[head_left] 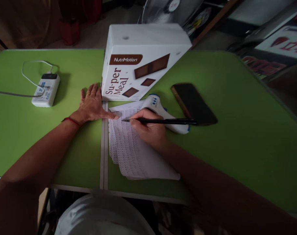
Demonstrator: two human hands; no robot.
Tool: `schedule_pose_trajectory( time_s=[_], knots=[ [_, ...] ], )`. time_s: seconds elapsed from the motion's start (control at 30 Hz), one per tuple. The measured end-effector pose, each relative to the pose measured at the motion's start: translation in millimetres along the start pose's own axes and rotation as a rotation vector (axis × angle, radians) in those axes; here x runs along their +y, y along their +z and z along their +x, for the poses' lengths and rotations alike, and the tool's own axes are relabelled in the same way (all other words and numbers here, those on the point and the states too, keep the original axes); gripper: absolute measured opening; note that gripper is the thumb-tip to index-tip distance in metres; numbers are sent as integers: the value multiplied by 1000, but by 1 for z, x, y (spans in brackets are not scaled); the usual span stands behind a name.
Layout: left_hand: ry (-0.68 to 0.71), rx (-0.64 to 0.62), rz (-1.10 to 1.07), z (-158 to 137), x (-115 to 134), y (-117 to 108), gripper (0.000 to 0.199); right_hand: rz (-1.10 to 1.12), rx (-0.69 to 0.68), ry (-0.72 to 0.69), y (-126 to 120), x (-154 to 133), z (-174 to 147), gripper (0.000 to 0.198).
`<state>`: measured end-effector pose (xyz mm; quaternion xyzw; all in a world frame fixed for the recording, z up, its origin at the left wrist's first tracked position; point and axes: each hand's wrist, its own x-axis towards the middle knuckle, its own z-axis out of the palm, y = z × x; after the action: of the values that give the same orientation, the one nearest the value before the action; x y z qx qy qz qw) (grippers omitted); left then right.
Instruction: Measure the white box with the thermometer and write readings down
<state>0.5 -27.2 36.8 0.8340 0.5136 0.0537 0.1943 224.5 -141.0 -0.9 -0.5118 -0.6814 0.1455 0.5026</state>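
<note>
My right hand point(148, 129) grips a black pen point(163, 121) with its tip on a stack of printed white sheets point(131, 153) lying on the green table point(236, 130). My left hand point(92, 104) lies flat, fingers spread, on the table just left of the sheets, its thumb touching their top left corner. A red thread circles the left wrist. A white and blue handheld thermometer point(160, 109) lies under and behind my right hand.
A white NutriMotion Su-per Meal box point(141, 62) stands right behind the sheets. A dark phone point(193, 103) lies to the right. A white power bank point(46, 89) with a cable sits at the left. A seam point(103, 156) splits the table.
</note>
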Motion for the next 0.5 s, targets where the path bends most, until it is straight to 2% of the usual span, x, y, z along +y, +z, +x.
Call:
schedule_pose_trajectory(
  time_s=[0.13, 0.33, 0.5],
  knots=[
    [-10, -4, 6, 0, 2, 0, 175, 14, -2, -20, 1, -1, 0, 11],
    [-9, -7, -3, 2, 1, 1, 177, -21, -38, 25, -1, -2, 0, 11],
    [27, 27, -13, 1, -4, 3, 169, 14, -46, -22, -3, -2, 0, 14]
  ],
)
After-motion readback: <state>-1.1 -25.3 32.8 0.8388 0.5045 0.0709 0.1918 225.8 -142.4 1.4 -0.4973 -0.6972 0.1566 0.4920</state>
